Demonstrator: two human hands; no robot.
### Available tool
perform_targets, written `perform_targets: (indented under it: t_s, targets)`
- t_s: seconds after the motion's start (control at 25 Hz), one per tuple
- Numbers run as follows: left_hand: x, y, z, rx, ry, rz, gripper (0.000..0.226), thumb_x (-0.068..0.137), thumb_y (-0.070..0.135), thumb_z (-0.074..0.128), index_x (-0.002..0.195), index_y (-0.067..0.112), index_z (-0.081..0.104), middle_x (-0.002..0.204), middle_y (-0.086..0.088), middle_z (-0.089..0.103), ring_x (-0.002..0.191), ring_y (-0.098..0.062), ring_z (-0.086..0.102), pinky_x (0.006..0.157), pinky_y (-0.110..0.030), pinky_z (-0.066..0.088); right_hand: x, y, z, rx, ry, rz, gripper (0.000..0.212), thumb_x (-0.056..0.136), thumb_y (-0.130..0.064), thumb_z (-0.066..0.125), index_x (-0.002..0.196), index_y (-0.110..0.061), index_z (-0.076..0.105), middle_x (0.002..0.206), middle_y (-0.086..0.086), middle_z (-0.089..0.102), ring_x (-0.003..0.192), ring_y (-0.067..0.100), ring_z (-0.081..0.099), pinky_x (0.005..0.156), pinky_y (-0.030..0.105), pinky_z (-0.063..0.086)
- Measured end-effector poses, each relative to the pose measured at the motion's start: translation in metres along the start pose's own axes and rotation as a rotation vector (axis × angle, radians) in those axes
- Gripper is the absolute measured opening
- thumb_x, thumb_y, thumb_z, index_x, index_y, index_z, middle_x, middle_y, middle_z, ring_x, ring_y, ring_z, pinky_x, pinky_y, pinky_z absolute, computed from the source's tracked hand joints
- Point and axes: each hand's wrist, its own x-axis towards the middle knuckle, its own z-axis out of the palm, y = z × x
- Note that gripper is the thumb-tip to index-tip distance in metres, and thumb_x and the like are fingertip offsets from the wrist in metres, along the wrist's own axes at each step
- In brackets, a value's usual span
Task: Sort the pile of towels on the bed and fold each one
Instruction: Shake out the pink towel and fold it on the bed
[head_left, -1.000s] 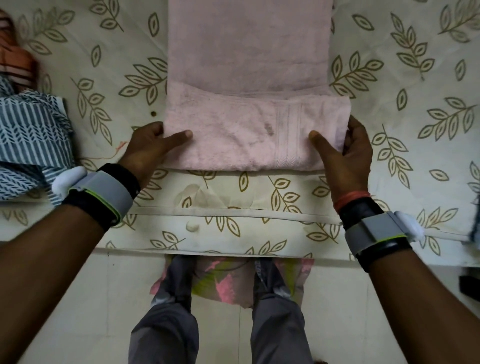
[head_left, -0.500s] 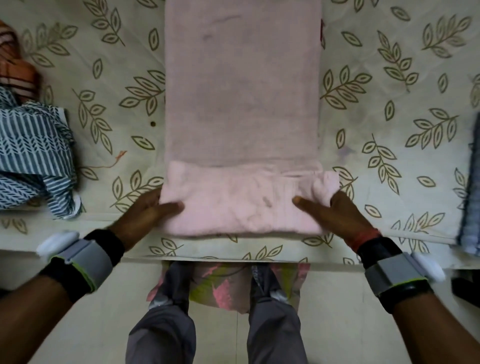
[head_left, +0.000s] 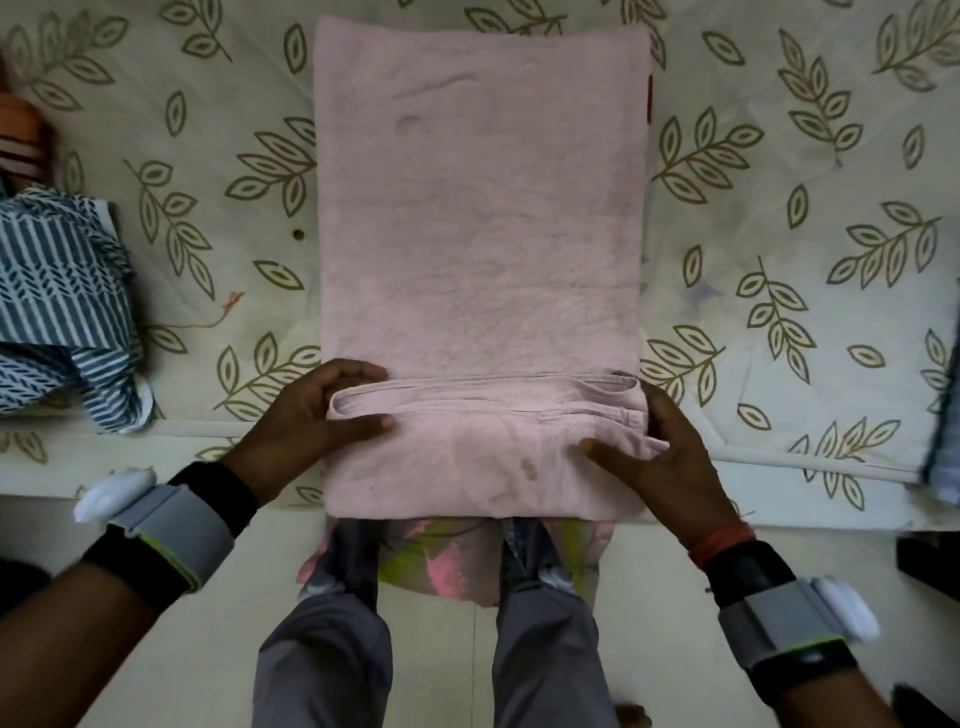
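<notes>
Both my hands gripped the pink towel: left hand and right hand pinched its folded band between them, keeping the layers aligned.

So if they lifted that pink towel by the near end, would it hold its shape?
Probably not. The pink towel looks soft: its folded edge bulges into loose loops between the left hand and right hand. It would likely droop and unfold. Pushed, it would probably bunch rather than slide.
</notes>
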Motion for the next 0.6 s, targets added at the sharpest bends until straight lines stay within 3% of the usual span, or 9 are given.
perform_targets:
  t_s: [0.08, 0.16, 0.28, 0.44, 0.6]
  targets:
    - [0.006, 0.006, -0.005, 0.189, -0.123, 0.016, 0.042, 0.071, 0.016, 0.085, 0.11, 0.021, 0.069, 0.111, 0.011, 0.071, 0.104, -0.002, 0.064, 0.088, -0.01, 0.047, 0.005, -0.002, 0.004, -0.124, 0.053, -0.136, 0.082, 0.075, -0.021, 0.089, 0.145, -0.02, 0.047, 0.144, -0.008, 0.054, 0.136, 0.007, 0.048, 0.115, 0.038, 0.042]
    - [0.005, 0.014, -0.007, 0.373, -0.26, 0.068, 0.029, 0.08, 0.013, 0.081, 0.104, 0.026, 0.07, 0.104, 0.014, 0.071, 0.098, -0.005, 0.066, 0.085, -0.016, 0.05, 0.012, -0.007, 0.005, -0.427, 0.109, -0.405, 0.087, 0.076, -0.033, 0.089, 0.148, -0.014, 0.044, 0.148, 0.0, 0.05, 0.14, 0.017, 0.045, 0.117, 0.046, 0.037]
    - [0.001, 0.03, -0.001, 0.581, -0.383, 0.164, 0.022, 0.08, 0.02, 0.06, 0.099, 0.027, 0.068, 0.09, 0.008, 0.07, 0.082, -0.013, 0.066, 0.075, -0.034, 0.053, 0.022, -0.03, 0.021, -0.746, -0.031, -0.684, 0.097, 0.075, -0.058, 0.079, 0.153, -0.014, 0.041, 0.153, 0.002, 0.047, 0.146, 0.02, 0.038, 0.122, 0.055, 0.021]
    - [-0.003, 0.043, 0.004, 0.743, -0.381, 0.271, 0.018, 0.073, 0.019, 0.049, 0.085, 0.03, 0.058, 0.072, 0.01, 0.062, 0.065, -0.01, 0.058, 0.061, -0.033, 0.048, 0.032, -0.047, 0.069, -0.867, -0.454, -0.634, 0.108, 0.071, -0.062, 0.079, 0.158, -0.02, 0.031, 0.147, 0.009, 0.053, 0.142, 0.025, 0.042, 0.125, 0.047, 0.015]
    - [0.003, 0.036, -0.011, 0.808, -0.215, 0.31, 0.015, 0.073, 0.026, 0.049, 0.087, 0.029, 0.055, 0.066, 0.009, 0.057, 0.06, -0.01, 0.054, 0.058, -0.033, 0.046, 0.045, -0.052, 0.052, -1.154, -0.476, -0.439, 0.069, 0.082, -0.05, 0.072, 0.142, -0.026, 0.05, 0.128, 0.008, 0.065, 0.122, 0.029, 0.058, 0.106, 0.037, 0.037]
